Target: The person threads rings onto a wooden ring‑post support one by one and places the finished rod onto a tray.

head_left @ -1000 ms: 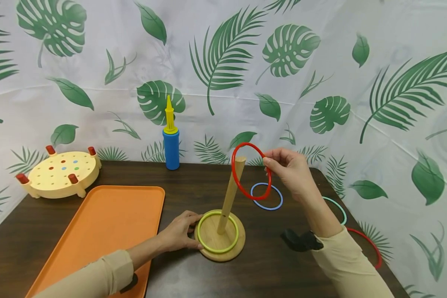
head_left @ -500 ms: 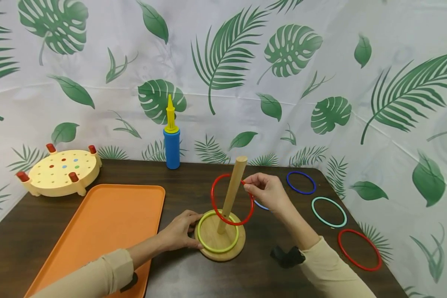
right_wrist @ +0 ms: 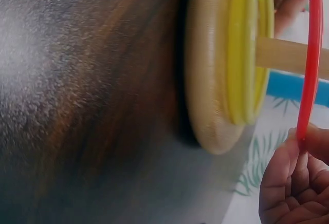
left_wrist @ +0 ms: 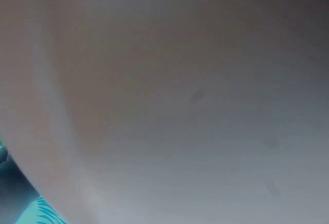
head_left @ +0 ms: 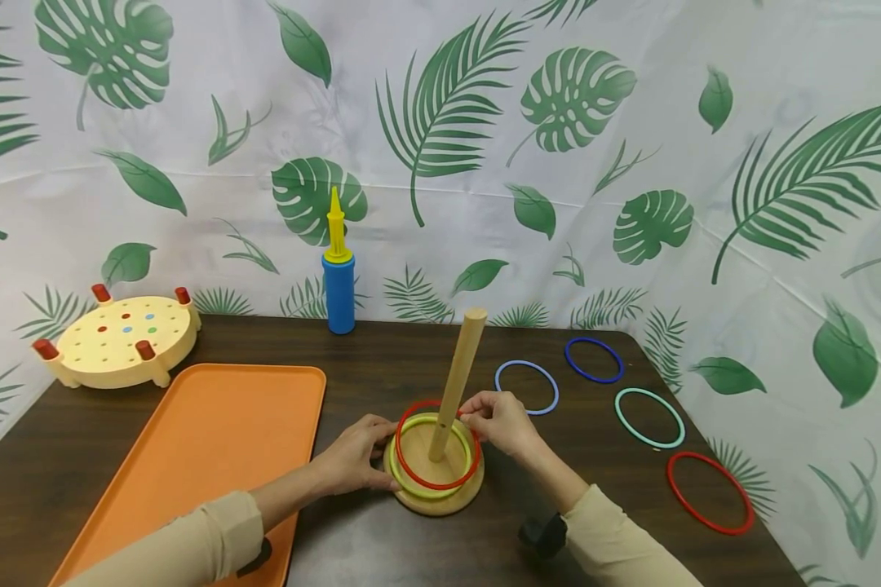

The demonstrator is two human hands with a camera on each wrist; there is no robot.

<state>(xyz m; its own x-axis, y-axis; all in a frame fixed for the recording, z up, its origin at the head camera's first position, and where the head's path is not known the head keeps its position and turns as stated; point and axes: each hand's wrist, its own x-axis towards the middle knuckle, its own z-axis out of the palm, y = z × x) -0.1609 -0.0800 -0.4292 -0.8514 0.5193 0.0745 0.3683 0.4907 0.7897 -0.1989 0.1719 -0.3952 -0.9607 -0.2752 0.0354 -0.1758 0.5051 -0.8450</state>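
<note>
Nearest me, my left sleeve [head_left: 183, 542] crosses the orange tray [head_left: 227, 432] on the dark desk [head_left: 382, 554]. The fingers of my left hand [head_left: 352, 454] grip the rim of the wooden base [head_left: 440, 507], where the yellow ring [right_wrist: 239, 80] lies around the post [head_left: 461, 367]. My right hand [head_left: 505, 422] pinches the red ring [right_wrist: 311, 70], looped around the post, above and apart from the yellow one. Rightward lie a second red ring [head_left: 734, 531], a mint ring [head_left: 657, 444], a light blue ring [head_left: 521, 362] and a dark blue ring [head_left: 587, 339]. Farther back stand a cream board [head_left: 125, 338] and an upright pump [head_left: 339, 293], before leaf-printed cloth [head_left: 477, 236].
</note>
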